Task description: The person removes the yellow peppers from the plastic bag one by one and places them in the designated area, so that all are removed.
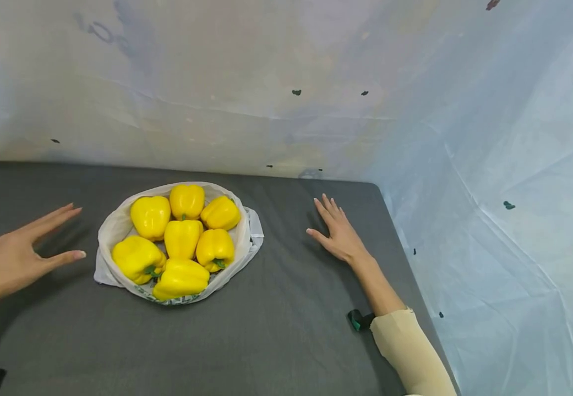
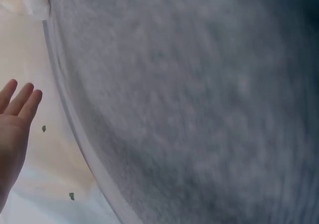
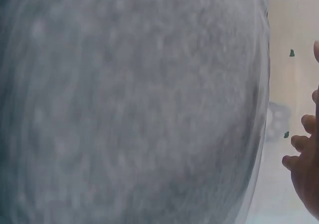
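Several yellow bell peppers point(image 1: 183, 240) lie inside a white bag point(image 1: 110, 231) with its rim spread wide, left of centre on the dark grey table in the head view. To the bag's left is my left hand point(image 1: 23, 256), thumb and fingers stretched toward it and holding nothing. My right hand point(image 1: 338, 231) is well to the right of the bag, palm down over the table with its fingers spread. In the left wrist view, the left hand point(image 2: 14, 129) shows at the left edge. Fingers of the right hand point(image 3: 305, 169) appear at the right edge of the right wrist view.
The grey cloth-covered table point(image 1: 286, 330) ends at a pale sheet point(image 1: 246, 71) hung behind it. Another stretch of sheeting point(image 1: 514, 264) runs along the right side. A dark wrist strap point(image 1: 360, 320) sits by the right sleeve.
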Action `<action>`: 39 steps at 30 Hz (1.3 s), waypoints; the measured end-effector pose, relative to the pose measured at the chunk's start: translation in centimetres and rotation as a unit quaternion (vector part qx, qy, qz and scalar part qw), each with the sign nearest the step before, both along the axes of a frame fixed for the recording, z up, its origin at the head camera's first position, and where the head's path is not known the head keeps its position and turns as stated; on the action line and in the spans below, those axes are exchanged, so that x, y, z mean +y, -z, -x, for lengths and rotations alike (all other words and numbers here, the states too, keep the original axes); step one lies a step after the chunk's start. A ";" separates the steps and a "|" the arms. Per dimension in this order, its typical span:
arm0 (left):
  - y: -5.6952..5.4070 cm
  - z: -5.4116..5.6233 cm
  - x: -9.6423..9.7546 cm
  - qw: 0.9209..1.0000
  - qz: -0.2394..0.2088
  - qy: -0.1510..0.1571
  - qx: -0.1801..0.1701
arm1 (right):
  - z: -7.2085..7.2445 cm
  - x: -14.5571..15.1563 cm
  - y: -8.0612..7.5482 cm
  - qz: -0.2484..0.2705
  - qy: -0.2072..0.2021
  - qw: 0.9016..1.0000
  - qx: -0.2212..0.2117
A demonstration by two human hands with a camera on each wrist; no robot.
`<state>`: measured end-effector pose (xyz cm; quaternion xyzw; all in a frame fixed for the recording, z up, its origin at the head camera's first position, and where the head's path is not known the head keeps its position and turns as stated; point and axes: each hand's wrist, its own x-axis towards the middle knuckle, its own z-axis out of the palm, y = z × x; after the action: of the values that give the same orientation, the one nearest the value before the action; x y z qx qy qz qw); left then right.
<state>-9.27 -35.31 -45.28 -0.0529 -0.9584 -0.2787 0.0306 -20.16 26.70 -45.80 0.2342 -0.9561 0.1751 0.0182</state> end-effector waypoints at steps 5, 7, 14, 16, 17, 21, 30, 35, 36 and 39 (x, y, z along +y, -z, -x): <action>-0.2 0.2 0.7 1.000 -0.017 -0.009 -0.017 | 0.0 -0.9 -0.2 0.022 -0.008 1.000 -0.005; -0.2 0.2 0.9 0.999 -0.025 -0.010 -0.016 | 0.1 -1.2 -0.3 0.034 -0.016 0.999 -0.004; -0.2 0.3 1.5 0.997 -0.061 -0.025 -0.043 | 0.4 -2.9 -0.8 0.100 -0.049 0.994 -0.005; -0.2 0.5 1.7 0.996 -0.076 -0.016 -0.051 | 0.5 -3.4 -0.8 0.121 -0.060 0.991 -0.002; -0.2 0.6 1.8 0.995 -0.085 -0.010 -0.053 | 0.5 -3.7 -0.8 0.134 -0.065 0.989 -0.001; -0.3 0.7 2.3 0.991 -0.117 0.004 -0.069 | 0.8 -4.6 -0.4 0.162 -0.076 0.984 0.006; -0.2 0.8 2.7 0.991 -0.116 0.004 -0.073 | 1.3 -6.7 -0.4 0.182 -0.089 0.979 0.017; -0.1 1.1 2.8 0.989 -0.130 0.010 -0.064 | 1.4 -8.2 -0.5 0.208 -0.100 0.973 0.015; -0.1 1.2 2.8 0.989 -0.133 0.012 -0.062 | 1.5 -8.4 -0.6 0.212 -0.103 0.972 0.014; -0.1 1.3 2.9 0.988 -0.139 0.018 -0.056 | 1.5 -9.2 -0.6 0.219 -0.108 0.970 0.013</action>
<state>-10.58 -32.43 -45.13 -0.0496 -0.9094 -0.4125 -0.0216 -21.64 17.45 -45.21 0.3291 -0.8631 0.3780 0.0628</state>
